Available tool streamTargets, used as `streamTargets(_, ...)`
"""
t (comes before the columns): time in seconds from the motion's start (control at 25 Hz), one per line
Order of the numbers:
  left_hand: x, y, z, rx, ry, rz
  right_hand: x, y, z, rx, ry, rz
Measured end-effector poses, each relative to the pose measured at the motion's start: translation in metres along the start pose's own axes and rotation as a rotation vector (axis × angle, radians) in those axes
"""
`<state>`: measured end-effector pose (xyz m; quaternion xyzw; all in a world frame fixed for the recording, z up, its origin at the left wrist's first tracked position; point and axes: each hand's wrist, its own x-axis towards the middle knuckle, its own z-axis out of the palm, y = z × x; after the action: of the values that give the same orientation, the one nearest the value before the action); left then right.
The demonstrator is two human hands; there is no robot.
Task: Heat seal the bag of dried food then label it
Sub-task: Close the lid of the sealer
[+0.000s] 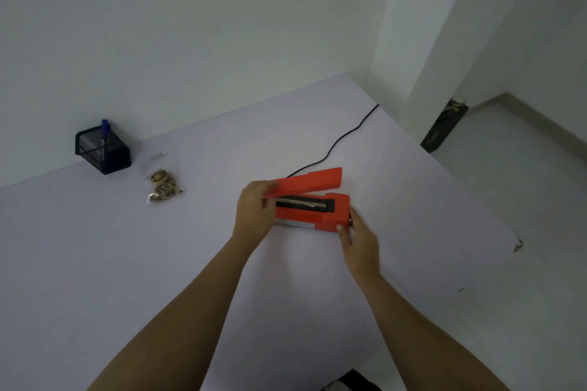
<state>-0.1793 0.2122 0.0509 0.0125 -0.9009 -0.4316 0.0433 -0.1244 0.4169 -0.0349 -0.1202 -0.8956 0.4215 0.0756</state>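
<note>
Pale table (127, 263) carries the heat sealer (314, 216), long axis left-right, lid raised; left hand (254, 213) and right hand (360, 240) grip its ends; the bag of dried food (163, 187) lies well apart leftward, nearer the left hand.

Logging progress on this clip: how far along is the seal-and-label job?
Done: nothing visibly; the bag of dried food lies on the table, apart from the heat sealer. In hand: left hand grips the sealer's left end, lid raised; right hand holds its right end. Left: sealing, then labelling; the pen stands in its holder.
</note>
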Motion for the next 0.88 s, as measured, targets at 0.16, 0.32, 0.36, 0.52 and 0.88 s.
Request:
streamTargets(0.16, 0.001, -0.017, -0.012, -0.119, 0.111, -0.482, 0.006, 0.002, 0.0, 0.003, 0.02, -0.014)
streamTargets(0.32, 0.007, -0.036, -0.006, -0.284, -0.102, -0.711, 0.027, 0.002, 0.001, 0.0, -0.005, -0.027)
streamTargets(0.36, 0.011, -0.039, -0.003, -0.313, -0.098, -0.715, 0.037, 0.001, 0.003, -0.007, -0.016, -0.031)
streamTargets(0.52, 0.035, -0.041, 0.004, -0.314, -0.015, -0.71, 0.086, -0.005, 0.013, -0.015, -0.05, -0.06)
streamTargets(0.88, 0.152, -0.068, 0.004, -0.3, 0.115, -0.732, 0.239, -0.048, 0.072, 0.0, -0.175, -0.126)
